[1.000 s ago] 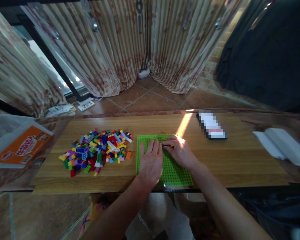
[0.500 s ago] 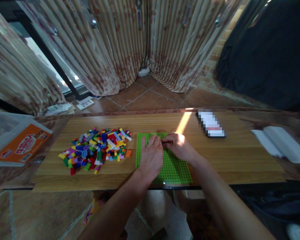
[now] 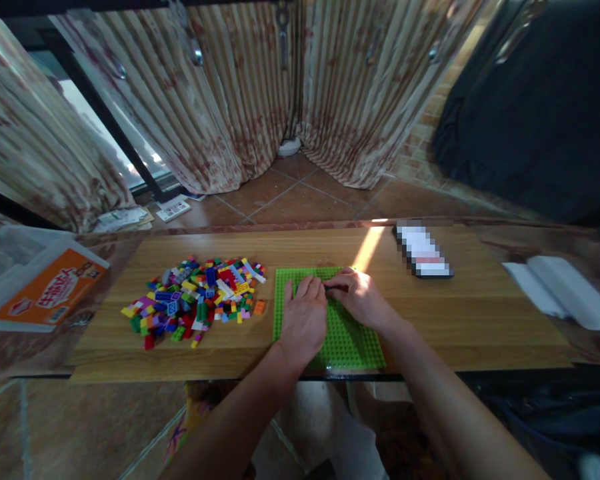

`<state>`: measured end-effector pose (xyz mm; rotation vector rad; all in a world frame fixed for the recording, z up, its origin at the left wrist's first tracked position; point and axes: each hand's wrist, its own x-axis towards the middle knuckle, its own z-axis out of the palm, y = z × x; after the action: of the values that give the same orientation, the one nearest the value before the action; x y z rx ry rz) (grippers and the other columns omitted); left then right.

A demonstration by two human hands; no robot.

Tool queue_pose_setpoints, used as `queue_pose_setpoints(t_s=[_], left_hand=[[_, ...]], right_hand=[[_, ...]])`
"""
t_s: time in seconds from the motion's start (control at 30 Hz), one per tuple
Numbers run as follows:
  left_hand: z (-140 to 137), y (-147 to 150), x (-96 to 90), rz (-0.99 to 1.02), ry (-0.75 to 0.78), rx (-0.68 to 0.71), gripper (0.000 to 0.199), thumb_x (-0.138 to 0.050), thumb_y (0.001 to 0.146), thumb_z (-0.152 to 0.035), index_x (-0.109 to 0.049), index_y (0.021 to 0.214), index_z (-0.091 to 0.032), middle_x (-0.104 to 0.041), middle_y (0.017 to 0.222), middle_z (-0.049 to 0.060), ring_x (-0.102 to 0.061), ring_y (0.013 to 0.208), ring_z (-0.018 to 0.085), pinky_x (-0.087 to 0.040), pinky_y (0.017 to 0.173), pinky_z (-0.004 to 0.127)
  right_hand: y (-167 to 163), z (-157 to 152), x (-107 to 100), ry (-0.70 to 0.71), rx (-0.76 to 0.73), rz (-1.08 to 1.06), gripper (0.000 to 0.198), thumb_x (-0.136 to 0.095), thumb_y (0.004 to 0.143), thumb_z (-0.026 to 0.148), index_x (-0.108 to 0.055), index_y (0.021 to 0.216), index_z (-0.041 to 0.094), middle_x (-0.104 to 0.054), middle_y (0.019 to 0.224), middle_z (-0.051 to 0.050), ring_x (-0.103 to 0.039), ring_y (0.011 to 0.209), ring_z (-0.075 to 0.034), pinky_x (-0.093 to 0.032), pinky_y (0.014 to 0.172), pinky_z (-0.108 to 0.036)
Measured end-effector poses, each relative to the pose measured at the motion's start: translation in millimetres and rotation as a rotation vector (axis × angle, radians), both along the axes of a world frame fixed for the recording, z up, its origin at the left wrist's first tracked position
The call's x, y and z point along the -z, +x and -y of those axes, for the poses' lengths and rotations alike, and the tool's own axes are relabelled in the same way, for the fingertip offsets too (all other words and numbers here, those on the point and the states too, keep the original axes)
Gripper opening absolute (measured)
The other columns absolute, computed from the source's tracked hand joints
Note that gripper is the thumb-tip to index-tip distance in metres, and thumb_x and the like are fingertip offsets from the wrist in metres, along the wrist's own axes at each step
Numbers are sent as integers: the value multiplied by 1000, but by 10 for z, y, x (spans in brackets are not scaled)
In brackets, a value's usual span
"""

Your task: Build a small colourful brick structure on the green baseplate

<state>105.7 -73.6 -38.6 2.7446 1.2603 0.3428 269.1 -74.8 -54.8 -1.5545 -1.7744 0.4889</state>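
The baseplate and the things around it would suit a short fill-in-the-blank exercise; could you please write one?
1. The baseplate is ____ in colour.
2. The left hand is nearer the bricks than the ____ hand.
3. The tub bears a large label, mostly ____.

Missing words: green; right; orange.

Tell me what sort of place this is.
Probably a room in a home: patterned curtains hang down to a tiled floor, and colourful toy bricks lie on a wooden tabletop.
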Motion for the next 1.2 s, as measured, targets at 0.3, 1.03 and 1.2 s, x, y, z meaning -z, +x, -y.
queue_pose_setpoints(t_s=[0.3,1.03,1.2], left_hand=[[-133,-152,6,241,-143,-16,30,-49,92,-19,-64,117,-22,-63,127,5,-52,121,21,-40,104,43],[-250,-265,39,371,-213,-145,26,-54,84,-9,-66,107,-12,-60,126,12,-52,121,24,-43,108,42],[-260,-283,24,374,-212,-154,24,-52,86,-9,-66,105,-13,-62,123,12,-54,120,23,-44,106,41]], right_hand=[[-22,30,-54,-10,-11,26,15,-64,79,14,-75,88,19,-68,83,-5,-63,77,-17,-53,76,-34],[110,94,-36,-18,63,96,14,-65,79,26,-74,89,23,-67,91,-6,-65,80,-19,-54,76,-35],[129,73,17,36,41,98,12,-63,81,24,-74,87,23,-66,90,-6,-64,79,-18,-54,75,-36]])
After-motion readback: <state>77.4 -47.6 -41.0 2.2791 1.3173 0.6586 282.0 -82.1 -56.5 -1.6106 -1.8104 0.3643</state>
